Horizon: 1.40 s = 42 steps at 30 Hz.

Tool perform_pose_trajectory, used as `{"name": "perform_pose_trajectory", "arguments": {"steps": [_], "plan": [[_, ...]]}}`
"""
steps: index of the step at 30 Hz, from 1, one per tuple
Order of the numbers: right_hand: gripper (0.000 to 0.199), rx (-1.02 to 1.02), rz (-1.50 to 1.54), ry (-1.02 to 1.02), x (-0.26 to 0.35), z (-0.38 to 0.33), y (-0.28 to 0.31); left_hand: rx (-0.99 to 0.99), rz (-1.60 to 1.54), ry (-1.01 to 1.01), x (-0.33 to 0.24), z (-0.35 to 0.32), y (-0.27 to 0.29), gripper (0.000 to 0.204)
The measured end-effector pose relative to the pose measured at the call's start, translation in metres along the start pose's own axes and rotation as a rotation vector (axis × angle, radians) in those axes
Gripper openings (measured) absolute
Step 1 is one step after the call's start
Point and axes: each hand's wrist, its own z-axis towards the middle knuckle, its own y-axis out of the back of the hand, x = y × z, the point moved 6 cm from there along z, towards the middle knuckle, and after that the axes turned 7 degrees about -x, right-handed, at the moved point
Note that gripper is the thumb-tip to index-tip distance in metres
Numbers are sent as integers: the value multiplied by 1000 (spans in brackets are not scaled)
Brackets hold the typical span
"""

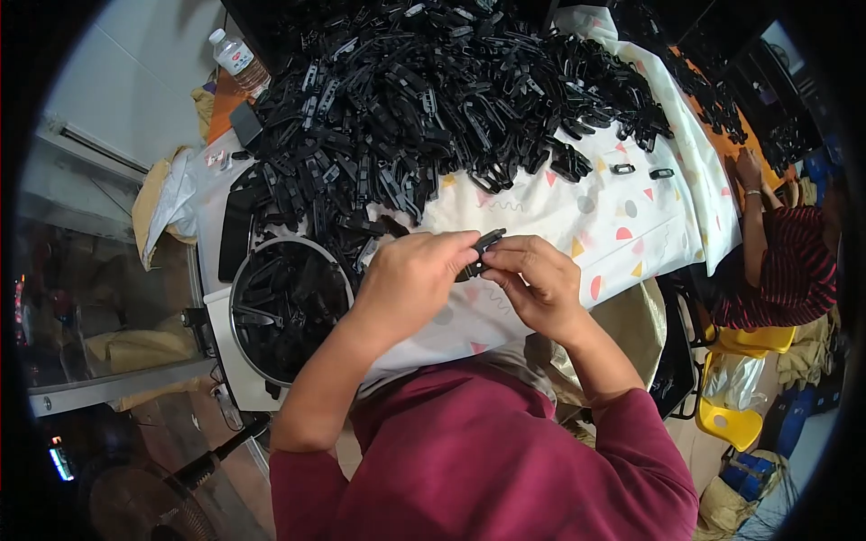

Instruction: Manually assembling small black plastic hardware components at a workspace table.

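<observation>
In front of my chest, above the near part of the tablecloth, a small black plastic part (488, 242) is pinched between both hands. My left hand (410, 281) is closed on its left side, with thumb and forefinger at the part. From the right, the fingertips of my right hand (539, 284) grip the other end. My fingers cover much of the part, so its exact kind is hidden. Beyond the hands spreads a big heap of similar black plastic parts (397, 117). Two loose black pieces (622, 169) lie apart on the patterned tablecloth (532, 212).
A round basin (238, 335) of black parts stands left of my left forearm. Behind it lies a dark flat slab (236, 230). A plastic bottle (238, 59) stands back left. On the right, a person in a striped top (794, 266) sits beside yellow stools (732, 424). A fan (135, 505) is lower left.
</observation>
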Motion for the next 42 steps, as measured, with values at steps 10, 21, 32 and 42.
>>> {"name": "perform_pose_trajectory", "arguments": {"steps": [10, 21, 32, 42], "plan": [[39, 300, -55, -219, -28, -20, -18, 120, -107, 148, 14, -24, -22, 37], [42, 131, -915, -337, -195, 18, 48, -105, 21, 614, 113, 3, 19, 42], [27, -82, -416, -360, -194, 62, 30, -156, 395, 655, 186, 54, 15, 44], [44, 57, -479, -377, -286, 142, 1, 138, 384, 755, 151, 37, -11, 39]]}}
